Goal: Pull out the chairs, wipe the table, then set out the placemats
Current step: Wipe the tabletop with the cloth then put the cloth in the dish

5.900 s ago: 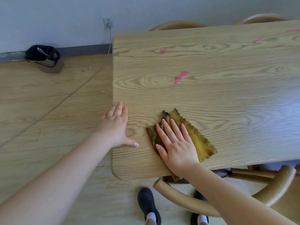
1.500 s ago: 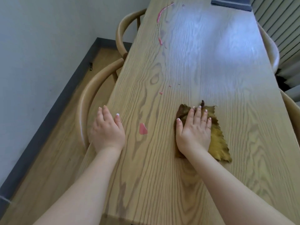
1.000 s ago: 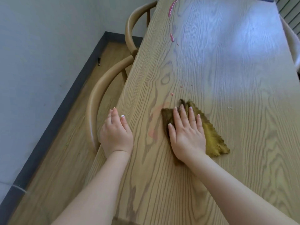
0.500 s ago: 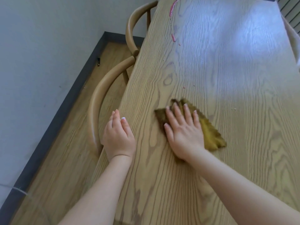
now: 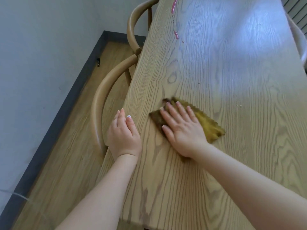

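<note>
Right hand (image 5: 181,128) lies flat on the yellow cloth (image 5: 206,126), fingers straight and slightly spread, palm pressing it down onto the table (image 5: 232,80). No curl, no pinch; the hand just bears on it. The cloth sits under the palm and fingers, with its darker, bunched corner sticking out left of the thumb and index, and its scalloped yellow edge fanning out to the right of the little finger. A bit of cloth also shows under the wrist. The cloth is somewhat blurred.

Left hand (image 5: 123,135) rests on the table's left edge, beside the right hand but not touching it or the cloth. Fingers lie together and fairly straight, reaching over the edge; it holds nothing.

Cloth position: near-left part of the tabletop, just in from the left edge.

Pink smear (image 5: 176,34) sits well ahead of the cloth, toward the far end near the left edge, with a longer pink streak (image 5: 174,5) beyond it. Small specks on the wood to the right of the cloth.

Two chairs with curved wooden backs on the left side: near chair (image 5: 106,90) close to the left hand, far chair (image 5: 132,22) behind it, both tight to the table edge. Another chair back (image 5: 299,39) shows at the right edge.
</note>
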